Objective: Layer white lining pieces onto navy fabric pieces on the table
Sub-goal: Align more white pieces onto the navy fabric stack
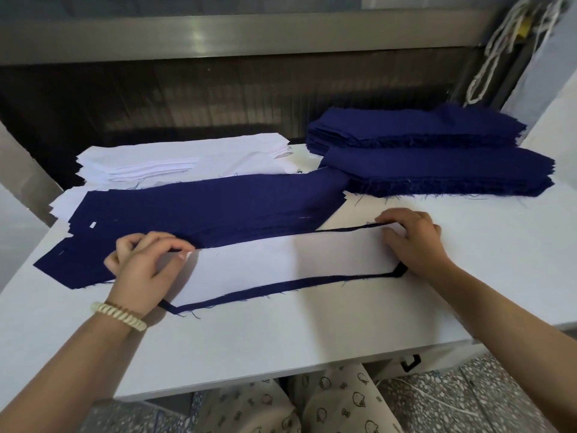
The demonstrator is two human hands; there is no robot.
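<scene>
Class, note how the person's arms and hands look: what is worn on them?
The left forearm and right forearm are bare: no sleeves, no gloves. The left hand has at its wrist a cream twisted coil bracelet with a thin brown strand beside it. The right hand and its wrist wear nothing; no rings show.
</scene>
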